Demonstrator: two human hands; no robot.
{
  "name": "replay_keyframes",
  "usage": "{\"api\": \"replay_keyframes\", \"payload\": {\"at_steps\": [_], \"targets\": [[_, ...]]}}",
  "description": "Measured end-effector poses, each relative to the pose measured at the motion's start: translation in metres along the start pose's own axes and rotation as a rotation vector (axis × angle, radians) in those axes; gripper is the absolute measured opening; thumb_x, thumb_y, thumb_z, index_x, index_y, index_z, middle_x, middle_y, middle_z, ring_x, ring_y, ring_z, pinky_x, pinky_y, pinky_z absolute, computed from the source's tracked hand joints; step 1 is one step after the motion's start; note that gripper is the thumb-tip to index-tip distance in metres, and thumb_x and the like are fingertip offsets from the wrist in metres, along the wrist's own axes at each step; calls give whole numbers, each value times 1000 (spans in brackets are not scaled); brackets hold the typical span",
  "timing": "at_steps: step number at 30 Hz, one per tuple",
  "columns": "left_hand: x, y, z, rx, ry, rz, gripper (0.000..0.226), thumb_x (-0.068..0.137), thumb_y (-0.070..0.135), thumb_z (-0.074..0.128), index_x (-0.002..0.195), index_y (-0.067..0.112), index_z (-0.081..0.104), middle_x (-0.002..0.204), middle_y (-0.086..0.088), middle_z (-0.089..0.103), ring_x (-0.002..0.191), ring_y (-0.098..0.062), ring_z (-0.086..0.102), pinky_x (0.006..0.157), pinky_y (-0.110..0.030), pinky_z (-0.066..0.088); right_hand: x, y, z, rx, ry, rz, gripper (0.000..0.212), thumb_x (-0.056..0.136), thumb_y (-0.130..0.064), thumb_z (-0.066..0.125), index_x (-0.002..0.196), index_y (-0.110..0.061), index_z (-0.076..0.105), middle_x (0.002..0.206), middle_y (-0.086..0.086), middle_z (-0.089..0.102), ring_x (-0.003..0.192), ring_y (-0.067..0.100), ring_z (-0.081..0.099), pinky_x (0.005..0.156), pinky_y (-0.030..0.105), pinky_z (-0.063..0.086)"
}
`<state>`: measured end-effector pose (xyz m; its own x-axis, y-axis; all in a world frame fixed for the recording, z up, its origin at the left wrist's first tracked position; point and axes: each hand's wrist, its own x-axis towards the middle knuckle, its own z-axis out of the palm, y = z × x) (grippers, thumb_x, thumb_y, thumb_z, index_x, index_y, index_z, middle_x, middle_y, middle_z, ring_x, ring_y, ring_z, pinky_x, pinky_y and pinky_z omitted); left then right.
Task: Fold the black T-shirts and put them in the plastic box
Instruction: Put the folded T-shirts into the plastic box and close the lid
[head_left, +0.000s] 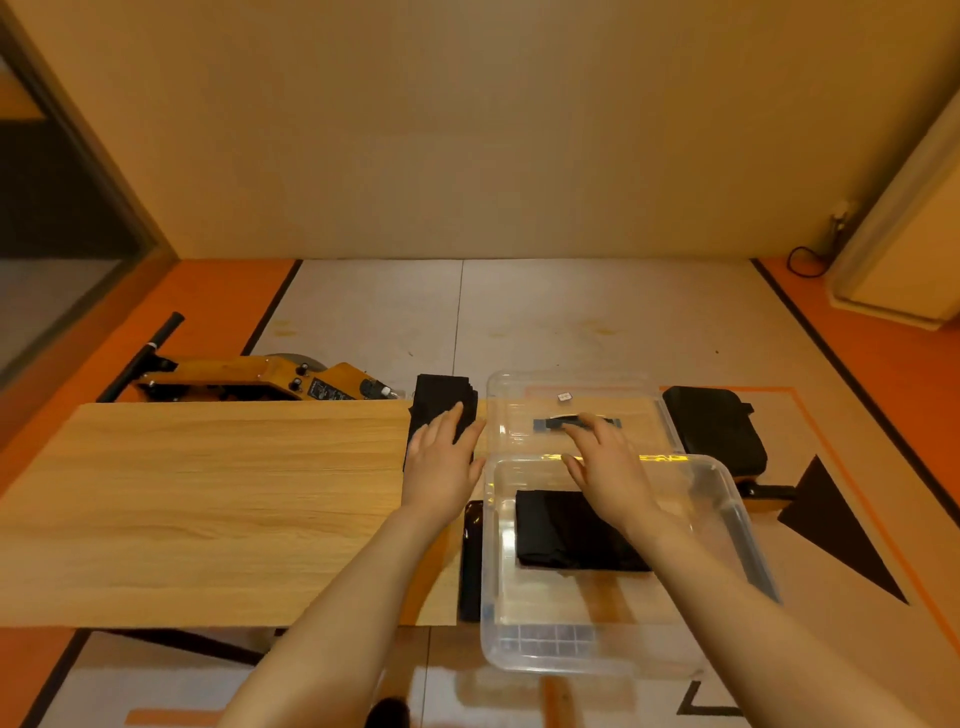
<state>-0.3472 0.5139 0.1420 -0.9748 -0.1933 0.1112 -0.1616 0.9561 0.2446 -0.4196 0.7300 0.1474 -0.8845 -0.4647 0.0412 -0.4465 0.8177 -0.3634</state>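
Observation:
A clear plastic box (748, 525) stands at the table's right end with one folded black T-shirt (556, 530) lying flat inside. Its clear lid (519, 395) lies just behind it, with a dark handle strip on top. A stack of folded black T-shirts (441, 400) rests on the wooden table (208, 509) at the far edge, left of the lid. My left hand (441, 462) lies flat with spread fingers on the near part of that stack. My right hand (605, 467) hovers open over the box's far rim and holds nothing.
A yellow machine (260, 382) with a black handle lies on the floor behind the table. A black bag (719, 426) sits to the right of the lid. A dark flat object (471, 561) lies between the table edge and the box.

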Motion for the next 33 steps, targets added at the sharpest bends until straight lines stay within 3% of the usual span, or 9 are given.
{"api": "replay_keyframes", "payload": {"at_steps": [10,22,33], "targets": [[27,-113,-15,47,-69,-8,53,98,38,48,148,32,31,159,-2,19,145,-21,20,117,-40,17,52,-113,59,-8,-71,20,48,100,-33,52,146,-23,41,157,6,31,144,23,27,116,38,27],[110,-240,-5,92,-216,240,53,99,37,46,149,31,28,160,-2,16,146,-22,15,119,-40,12,107,-199,144,10,-47,379,49,102,-37,45,148,-22,39,159,5,26,146,23,24,118,37,23],[179,-239,28,53,-295,493,49,101,33,44,148,33,32,160,-4,18,146,-24,16,118,-42,12,130,-203,181,12,-14,639,54,102,-36,47,150,-17,34,156,13,28,144,28,25,117,38,26]]}}
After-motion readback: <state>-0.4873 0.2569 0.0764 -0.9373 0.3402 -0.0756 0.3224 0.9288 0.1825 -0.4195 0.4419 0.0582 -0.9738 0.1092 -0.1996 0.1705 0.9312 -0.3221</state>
